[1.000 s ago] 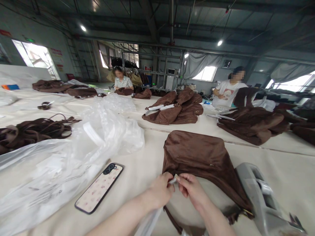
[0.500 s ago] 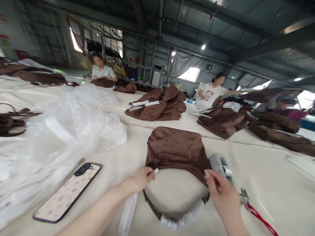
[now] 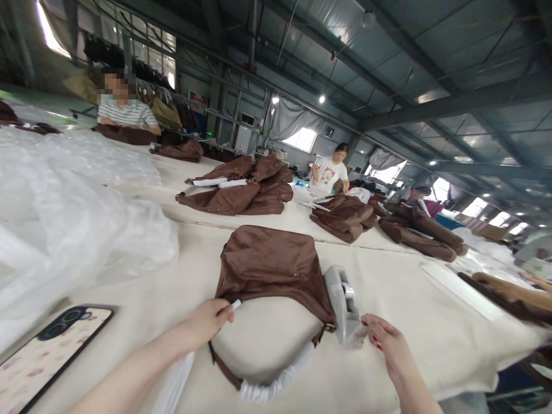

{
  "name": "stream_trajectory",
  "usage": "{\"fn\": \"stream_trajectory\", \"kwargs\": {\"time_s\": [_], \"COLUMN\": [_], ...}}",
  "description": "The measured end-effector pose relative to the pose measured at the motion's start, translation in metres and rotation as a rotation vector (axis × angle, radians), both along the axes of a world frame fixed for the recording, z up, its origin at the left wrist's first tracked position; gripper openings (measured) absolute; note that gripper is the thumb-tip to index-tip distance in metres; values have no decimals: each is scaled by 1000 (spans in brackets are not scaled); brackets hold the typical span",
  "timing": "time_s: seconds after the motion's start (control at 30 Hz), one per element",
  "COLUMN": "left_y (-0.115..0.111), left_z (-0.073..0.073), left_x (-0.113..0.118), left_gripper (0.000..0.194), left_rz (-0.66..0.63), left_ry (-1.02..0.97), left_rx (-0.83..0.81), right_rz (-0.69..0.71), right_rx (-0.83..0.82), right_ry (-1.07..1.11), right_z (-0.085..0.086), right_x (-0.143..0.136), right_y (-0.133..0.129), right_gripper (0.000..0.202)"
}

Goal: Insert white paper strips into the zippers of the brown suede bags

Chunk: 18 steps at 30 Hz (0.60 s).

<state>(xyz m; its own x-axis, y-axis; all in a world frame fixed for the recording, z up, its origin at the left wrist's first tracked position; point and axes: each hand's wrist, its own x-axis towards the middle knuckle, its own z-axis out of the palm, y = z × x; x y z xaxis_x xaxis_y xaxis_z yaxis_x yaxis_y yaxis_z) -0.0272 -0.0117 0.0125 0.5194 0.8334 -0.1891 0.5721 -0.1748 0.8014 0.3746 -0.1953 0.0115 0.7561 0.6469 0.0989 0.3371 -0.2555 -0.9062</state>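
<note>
A brown handbag (image 3: 269,259) lies on the table in front of me, its strap (image 3: 226,371) looped toward me and partly wrapped in white material. At the bag's left lower corner my left hand (image 3: 215,319) is closed, pinching a small white strip (image 3: 236,304) that pokes out past the fingertips. A grey tape dispenser (image 3: 340,302) stands against the bag's right side. My right hand (image 3: 386,336) is at the dispenser's near end, thumb and fingers pinched together. Something red (image 3: 375,342) shows beneath those fingers; what they hold is unclear.
On the left lie a phone in a patterned case (image 3: 56,351) and crumpled clear plastic (image 3: 86,230). Brown bags (image 3: 241,190) are piled farther back, with more bags (image 3: 345,215) to their right. A white strip (image 3: 175,382) lies below my left forearm. Two people work across the table.
My right hand has left the bag's right corner and moved right to the dispenser's near end. My left hand keeps its pinch. The view has turned right.
</note>
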Motion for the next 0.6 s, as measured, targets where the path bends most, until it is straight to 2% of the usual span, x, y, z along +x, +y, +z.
{"fn": "stream_trajectory", "kwargs": {"time_s": [0.1, 0.2, 0.3, 0.4, 0.5, 0.57, 0.6], "left_y": [-2, -1, 1, 2, -1, -3, -3], "left_z": [2, 1, -3, -4, -3, -2, -2], "left_x": [0, 1, 1, 1, 0, -1, -1], "left_gripper": [31, 29, 28, 27, 27, 27, 27], "left_rz": [5, 9, 10, 25, 37, 33, 28], "left_ry": [4, 23, 36, 14, 1, 11, 18], "left_rx": [-20, -20, -15, -32, -36, -27, -13], "right_rz": [-57, -65, -10, -25, -145, -264, -321], "right_rx": [53, 5, -21, -85, -302, -369, -349], "right_ry": [21, 80, 171, 124, 66, -5, -61], "right_z": [-9, -22, -32, -40, -48, -48, -45], "right_x": [-3, -9, -13, -4, 8, 6, -1], "right_y": [-16, -31, -33, -32, -40, -45, -46], "right_gripper": [46, 43, 40, 32, 24, 26, 31]}}
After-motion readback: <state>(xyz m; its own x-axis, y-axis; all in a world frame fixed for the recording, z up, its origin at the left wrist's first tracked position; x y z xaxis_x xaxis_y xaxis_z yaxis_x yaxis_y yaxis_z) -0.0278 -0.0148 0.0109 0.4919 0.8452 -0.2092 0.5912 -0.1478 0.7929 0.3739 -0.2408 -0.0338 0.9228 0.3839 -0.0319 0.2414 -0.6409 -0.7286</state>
